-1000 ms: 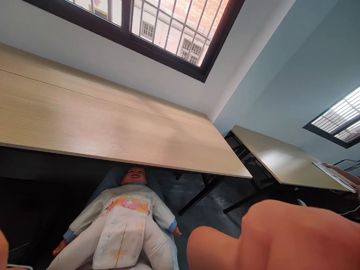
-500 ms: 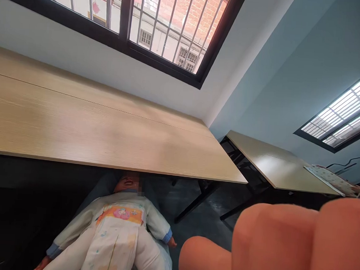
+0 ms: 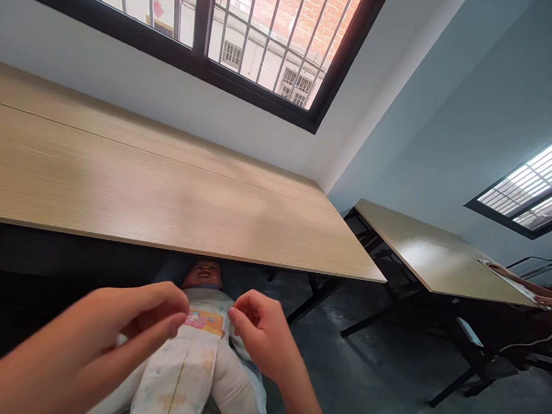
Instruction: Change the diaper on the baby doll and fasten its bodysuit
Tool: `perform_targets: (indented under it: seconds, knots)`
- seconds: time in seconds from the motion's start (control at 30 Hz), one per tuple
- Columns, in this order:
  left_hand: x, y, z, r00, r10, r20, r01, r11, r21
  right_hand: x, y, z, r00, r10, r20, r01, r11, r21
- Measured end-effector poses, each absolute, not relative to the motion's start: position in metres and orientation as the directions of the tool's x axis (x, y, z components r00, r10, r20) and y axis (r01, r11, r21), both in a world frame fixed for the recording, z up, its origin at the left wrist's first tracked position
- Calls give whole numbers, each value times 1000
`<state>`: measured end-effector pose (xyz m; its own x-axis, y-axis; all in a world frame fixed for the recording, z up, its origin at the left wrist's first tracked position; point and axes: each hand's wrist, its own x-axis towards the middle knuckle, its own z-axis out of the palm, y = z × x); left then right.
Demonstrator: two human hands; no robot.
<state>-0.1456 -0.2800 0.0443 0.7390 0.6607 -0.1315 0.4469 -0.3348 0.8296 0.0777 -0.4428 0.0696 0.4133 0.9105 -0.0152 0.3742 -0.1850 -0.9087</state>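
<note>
A baby doll (image 3: 239,387) in pale clothes with a white diaper (image 3: 182,367) lies on its back, its head partly under the table edge. The diaper's orange printed band (image 3: 209,321) lies across the doll's belly. My left hand (image 3: 140,323) hovers over the left side of the diaper, fingers curled and thumb apart, with nothing visible between them. On the other side, my right hand (image 3: 262,332) is near the band's right end. Its fingers are bent with a small gap to the thumb. Whether either hand touches the diaper I cannot tell.
A long wooden table (image 3: 210,209) runs along the wall below a barred window (image 3: 277,49). To the right stands a second table (image 3: 424,249), where another person's arm (image 3: 526,284) rests over a pale cloth. Dark table legs (image 3: 317,298) reach the grey floor.
My right hand, large and close at the lower right before, has moved left to the doll. My left hand has come in from the left edge. The view has shifted slightly.
</note>
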Motion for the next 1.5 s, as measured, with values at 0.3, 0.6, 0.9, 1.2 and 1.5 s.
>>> perform_targets:
  seconds: [0.3, 0.6, 0.9, 1.2, 1.5]
  knots:
    - [-101, -250, -71, 643, 721, -259, 713, -439, 547, 88, -428, -35, 485, 844, -228, 647, -522, -556]
    - [-107, -242, -79, 703, 665, -252, 655, -468, 593, 87, -429, -52, 465, 877, -123, 700, -449, -555]
    - [-128, -237, -96, 738, 634, -231, 544, -356, 760, 115, -459, -62, 595, 739, -315, 664, -673, -325]
    - [-127, -240, -91, 768, 607, -203, 460, -303, 835, 96, -456, 18, 459, 869, -187, 746, -491, -450]
    - [-125, -229, -106, 733, 652, -196, 569, -429, 702, 48, -405, -16, 133, 985, -110, 694, -172, -699]
